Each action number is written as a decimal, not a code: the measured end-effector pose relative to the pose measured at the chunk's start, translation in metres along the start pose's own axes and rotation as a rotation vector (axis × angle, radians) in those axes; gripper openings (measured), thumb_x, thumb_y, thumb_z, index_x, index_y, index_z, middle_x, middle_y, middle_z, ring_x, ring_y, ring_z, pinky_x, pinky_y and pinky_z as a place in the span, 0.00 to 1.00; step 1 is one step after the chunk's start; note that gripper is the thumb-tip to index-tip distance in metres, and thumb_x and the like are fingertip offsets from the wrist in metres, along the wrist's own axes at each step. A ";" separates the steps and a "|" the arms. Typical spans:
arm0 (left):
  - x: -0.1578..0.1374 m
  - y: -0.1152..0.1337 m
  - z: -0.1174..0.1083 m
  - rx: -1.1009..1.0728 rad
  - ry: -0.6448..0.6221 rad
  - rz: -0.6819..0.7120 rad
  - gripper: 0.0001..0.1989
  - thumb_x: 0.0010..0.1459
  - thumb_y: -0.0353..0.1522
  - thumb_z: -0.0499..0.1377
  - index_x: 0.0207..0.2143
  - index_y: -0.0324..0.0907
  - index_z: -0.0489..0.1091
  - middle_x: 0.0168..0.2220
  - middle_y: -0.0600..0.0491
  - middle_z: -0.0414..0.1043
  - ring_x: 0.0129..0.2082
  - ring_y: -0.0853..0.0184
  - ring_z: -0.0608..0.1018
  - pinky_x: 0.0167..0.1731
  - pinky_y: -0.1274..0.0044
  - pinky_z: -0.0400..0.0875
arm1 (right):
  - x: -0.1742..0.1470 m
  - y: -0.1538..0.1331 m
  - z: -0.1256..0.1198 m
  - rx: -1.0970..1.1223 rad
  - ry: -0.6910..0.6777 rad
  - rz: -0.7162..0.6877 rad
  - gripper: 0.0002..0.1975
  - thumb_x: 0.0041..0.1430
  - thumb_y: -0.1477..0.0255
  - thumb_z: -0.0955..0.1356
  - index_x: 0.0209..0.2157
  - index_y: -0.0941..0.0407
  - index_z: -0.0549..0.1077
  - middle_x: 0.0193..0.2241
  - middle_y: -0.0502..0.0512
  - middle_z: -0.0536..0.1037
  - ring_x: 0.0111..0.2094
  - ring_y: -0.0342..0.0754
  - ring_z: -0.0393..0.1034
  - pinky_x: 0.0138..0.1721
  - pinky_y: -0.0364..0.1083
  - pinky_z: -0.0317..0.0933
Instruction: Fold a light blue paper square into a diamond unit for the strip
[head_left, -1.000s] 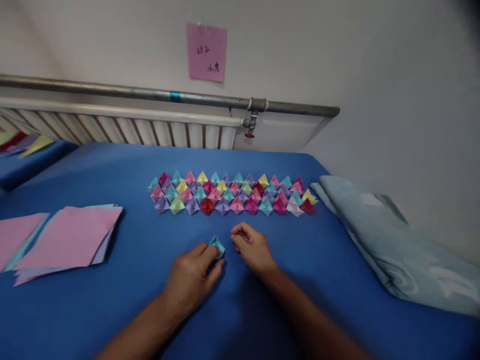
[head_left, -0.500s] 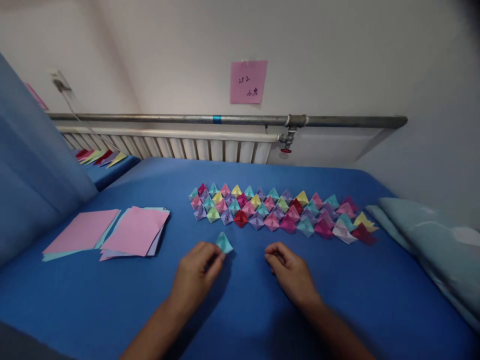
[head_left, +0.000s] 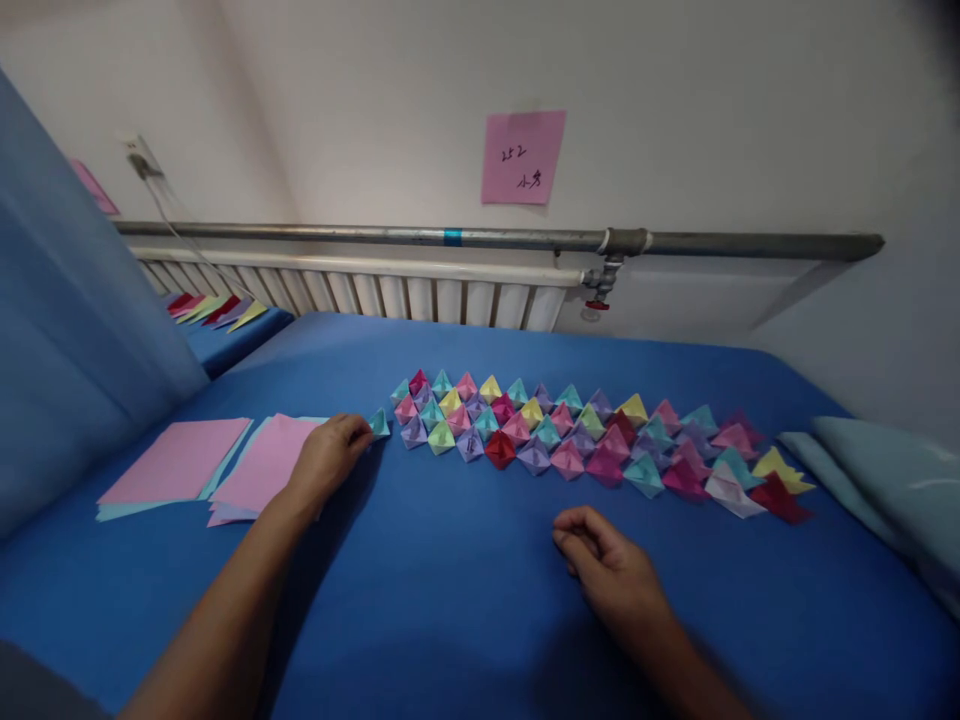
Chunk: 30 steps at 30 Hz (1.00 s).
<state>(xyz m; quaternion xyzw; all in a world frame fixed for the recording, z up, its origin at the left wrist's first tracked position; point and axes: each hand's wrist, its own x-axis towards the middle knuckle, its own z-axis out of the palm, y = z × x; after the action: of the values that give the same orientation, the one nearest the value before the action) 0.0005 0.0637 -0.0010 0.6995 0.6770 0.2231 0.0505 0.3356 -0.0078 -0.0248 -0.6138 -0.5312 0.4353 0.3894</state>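
Note:
My left hand (head_left: 335, 450) pinches a small teal folded paper boat (head_left: 379, 424) by its left corner, just left of the rows of boats. Similar folded paper boats (head_left: 500, 449) in pink, purple, yellow, red, teal and white stand close together in several rows across the blue surface (head_left: 457, 570). My right hand (head_left: 607, 560) rests in front of the rows, its fingers curled closed, and nothing shows in them. Behind my left forearm lies a stack of pink and blue paper sheets (head_left: 259, 465), partly covered by my hand.
Another stack of square paper (head_left: 176, 462) lies further left, beside a blue curtain (head_left: 67, 300). A light teal pillow (head_left: 885, 490) sits at the right edge. Along the wall run a metal pipe (head_left: 337, 234) and a radiator (head_left: 420, 298); a pink note (head_left: 523, 158) hangs above.
My left hand has carried the teal boat left and away from me, to the left end of the rows. My right hand stays closed in front. The view has shifted slightly left.

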 end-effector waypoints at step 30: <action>0.003 -0.001 0.004 -0.105 -0.022 -0.015 0.10 0.52 0.31 0.54 0.38 0.43 0.70 0.38 0.51 0.74 0.37 0.65 0.76 0.39 0.74 0.70 | 0.000 -0.005 0.000 -0.047 -0.002 0.028 0.10 0.46 0.61 0.64 0.24 0.54 0.69 0.16 0.45 0.62 0.19 0.42 0.56 0.20 0.40 0.53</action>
<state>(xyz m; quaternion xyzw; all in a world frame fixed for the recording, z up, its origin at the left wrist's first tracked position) 0.0007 0.0678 -0.0043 0.6934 0.6690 0.2500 0.0961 0.3335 -0.0071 -0.0200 -0.6297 -0.5329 0.4289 0.3681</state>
